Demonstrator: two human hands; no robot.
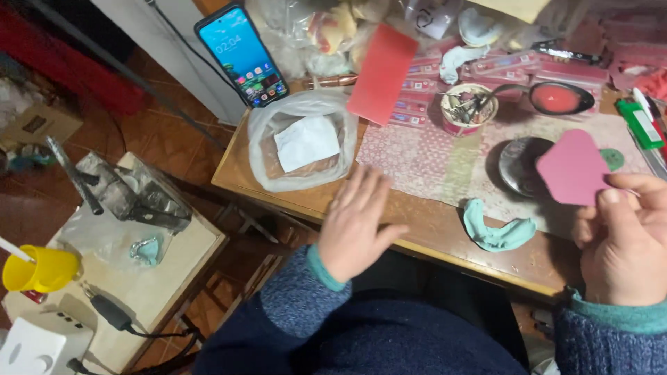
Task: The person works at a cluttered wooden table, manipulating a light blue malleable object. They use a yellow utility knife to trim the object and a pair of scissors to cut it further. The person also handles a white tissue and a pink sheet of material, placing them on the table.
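On a cluttered wooden worktable, a clear plastic bag lies left, the left hand hovers empty with fingers spread, a teal dental impression rests nearby, and the right hand pinches a flat, rounded pink wax sheet above the table's right side.

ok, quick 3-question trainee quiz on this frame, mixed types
1. True or false: the right hand holds a pink sheet.
2. What lies on the table edge between the two hands? A) teal curved piece B) yellow cup C) phone
3. Fill in: the left hand is open, fingers spread, holding ____.

Key: 1 true; 2 A; 3 nothing.
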